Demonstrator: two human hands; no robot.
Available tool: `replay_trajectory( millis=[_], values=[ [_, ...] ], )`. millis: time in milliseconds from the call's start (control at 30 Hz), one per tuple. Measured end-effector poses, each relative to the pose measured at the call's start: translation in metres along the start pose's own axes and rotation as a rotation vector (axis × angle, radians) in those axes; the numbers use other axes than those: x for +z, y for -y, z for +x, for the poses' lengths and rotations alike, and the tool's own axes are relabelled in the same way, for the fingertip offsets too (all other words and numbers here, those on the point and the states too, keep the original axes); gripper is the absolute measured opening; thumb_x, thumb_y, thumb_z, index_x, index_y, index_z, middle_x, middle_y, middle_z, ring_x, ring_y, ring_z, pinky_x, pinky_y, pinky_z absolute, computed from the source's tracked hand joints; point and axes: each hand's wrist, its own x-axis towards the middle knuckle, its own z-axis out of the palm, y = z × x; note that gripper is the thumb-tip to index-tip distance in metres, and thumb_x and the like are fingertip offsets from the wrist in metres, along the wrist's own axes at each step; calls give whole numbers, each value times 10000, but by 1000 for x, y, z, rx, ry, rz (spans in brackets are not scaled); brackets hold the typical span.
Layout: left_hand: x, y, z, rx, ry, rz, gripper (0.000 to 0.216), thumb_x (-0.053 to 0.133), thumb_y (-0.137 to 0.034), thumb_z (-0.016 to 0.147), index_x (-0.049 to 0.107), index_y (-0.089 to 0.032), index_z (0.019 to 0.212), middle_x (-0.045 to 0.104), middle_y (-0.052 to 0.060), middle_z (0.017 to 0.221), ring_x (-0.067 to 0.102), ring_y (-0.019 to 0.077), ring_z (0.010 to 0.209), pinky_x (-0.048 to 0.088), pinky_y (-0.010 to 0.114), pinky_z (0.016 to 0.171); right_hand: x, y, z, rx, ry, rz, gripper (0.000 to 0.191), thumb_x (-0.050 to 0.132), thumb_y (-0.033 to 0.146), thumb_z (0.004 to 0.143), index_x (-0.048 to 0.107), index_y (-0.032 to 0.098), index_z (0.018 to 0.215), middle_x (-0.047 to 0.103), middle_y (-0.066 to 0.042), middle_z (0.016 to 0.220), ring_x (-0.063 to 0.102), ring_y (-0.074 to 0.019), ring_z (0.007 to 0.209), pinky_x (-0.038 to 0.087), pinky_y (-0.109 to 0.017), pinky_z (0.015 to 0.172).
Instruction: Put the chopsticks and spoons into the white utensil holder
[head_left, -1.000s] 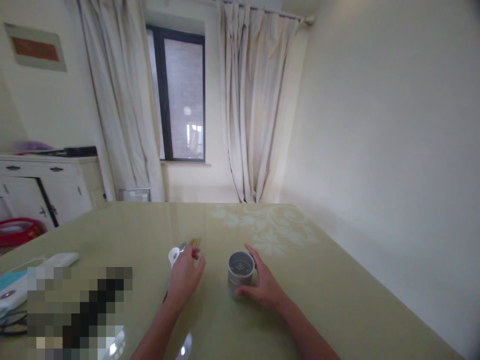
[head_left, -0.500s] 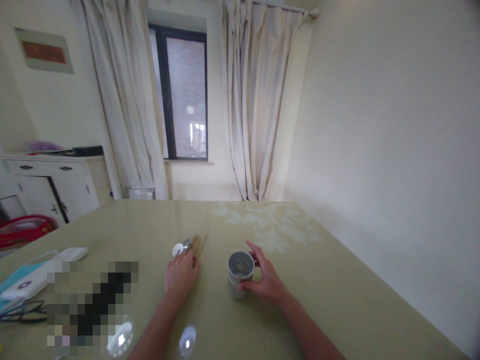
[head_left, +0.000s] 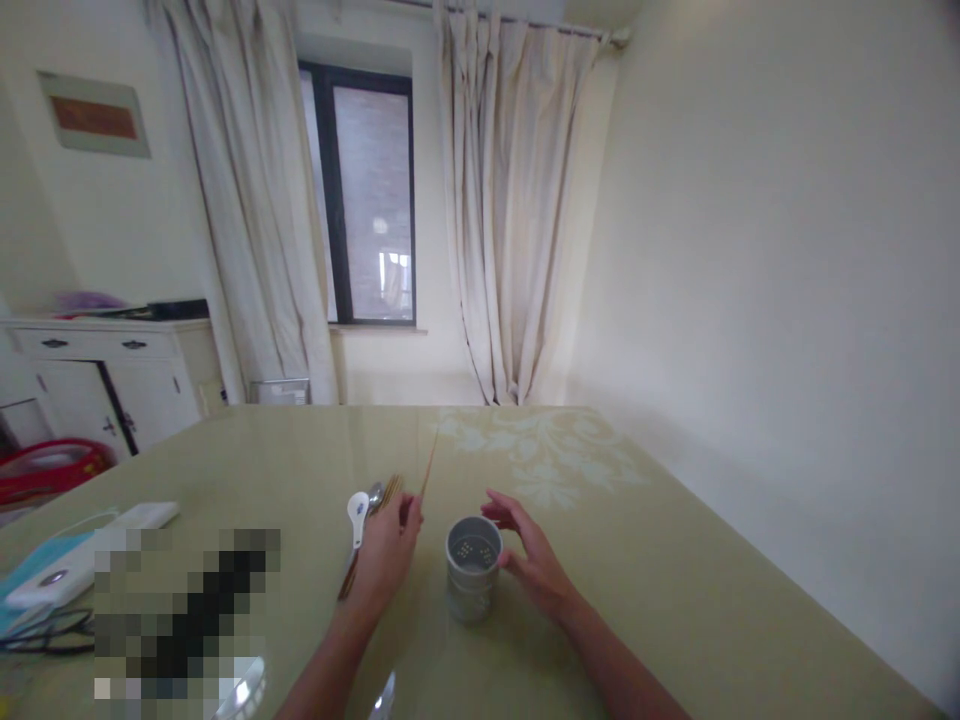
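My left hand (head_left: 386,545) is closed in a pinch on a thin chopstick (head_left: 430,466), whose far end points up and away over the table. Under and beside that hand lie more chopsticks (head_left: 392,488), a metal spoon (head_left: 375,494) and a white ceramic spoon (head_left: 358,512) with a blue mark. A grey utensil holder (head_left: 471,595) with small holes in its bottom stands upright to the right. My right hand (head_left: 536,562) curves open around its right side, thumb and fingers apart at the rim; whether they touch it, I cannot tell.
On the table (head_left: 660,600) at left lie a white device (head_left: 97,560), a blue item (head_left: 56,565), black cables (head_left: 56,630) and a blurred-out dark object (head_left: 202,620). A red basket (head_left: 56,465) and white cabinet (head_left: 112,370) stand beyond; a wall borders the right edge.
My left hand has shifted right and now has a chopstick pinched up, uncovering the white spoon. The utensil holder sits slightly nearer and more to the left; my right hand has loosened around it.
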Motion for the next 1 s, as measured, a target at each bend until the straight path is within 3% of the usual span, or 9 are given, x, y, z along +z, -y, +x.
replay_trajectory(
  millis=[100,233,333,433,500,567,733,833,1000],
  values=[
    [2,-24,-13,97,-43,-332,432,398,-563,1071,657,-226,988,689,-1,690,639,176,586,509,283,603,0,13,1,-38,-139,-61,806,497,864,953,584,285,1507,679,-152,1395,638,-342,1306,478,-498,1143],
    [4,-47,-38,347,10,-319,388,517,-549,1038,750,-245,977,762,58,815,692,195,725,535,296,709,11,38,-1,-104,-222,-101,633,499,762,1023,640,300,1432,671,-129,1413,610,-334,1335,475,-487,1159],
    [5,-51,-46,442,81,-324,372,543,-528,1039,793,-252,1016,772,79,848,699,202,748,536,300,730,19,58,2,-122,-244,-61,453,553,671,1046,752,277,1148,728,-116,1192,657,-318,1211,530,-463,1076],
    [3,-46,-44,402,18,-394,427,456,-525,1077,769,-236,1086,759,85,908,699,213,826,551,315,766,14,74,17,-127,-255,23,455,584,667,1030,739,250,932,717,-94,957,686,-280,971,586,-418,898],
    [1,-41,-39,324,-45,-439,481,427,-578,1072,724,-220,1193,755,102,1022,699,238,930,571,355,844,0,84,33,-99,-339,21,487,602,704,1003,725,238,929,718,-92,919,677,-266,898,591,-413,858],
    [2,-38,-35,239,0,-487,569,422,-653,1050,664,-212,1317,747,118,1144,696,259,1024,578,397,922,-18,94,52,-71,-394,-6,496,627,712,981,723,227,947,733,-84,898,684,-253,860,598,-406,844],
    [17,-38,-39,73,323,-586,686,328,-765,1033,695,-223,1239,772,94,1213,687,265,1179,543,408,1056,-42,109,83,43,-46,-106,434,700,594,941,794,185,1053,774,-50,878,716,-221,829,609,-380,828],
    [26,-41,-44,30,356,-643,724,280,-778,1037,709,-213,1182,787,93,1161,698,258,1151,538,404,1063,-38,107,85,91,106,-95,372,751,472,904,779,173,1123,779,-33,827,714,-198,766,593,-350,774],
    [32,-30,-32,-18,280,-634,691,269,-736,1050,693,-205,1176,797,117,1146,742,261,1091,584,405,960,-31,96,80,183,214,-79,244,838,377,823,736,189,940,785,-29,778,737,-200,737,578,-321,718]
  ],
)
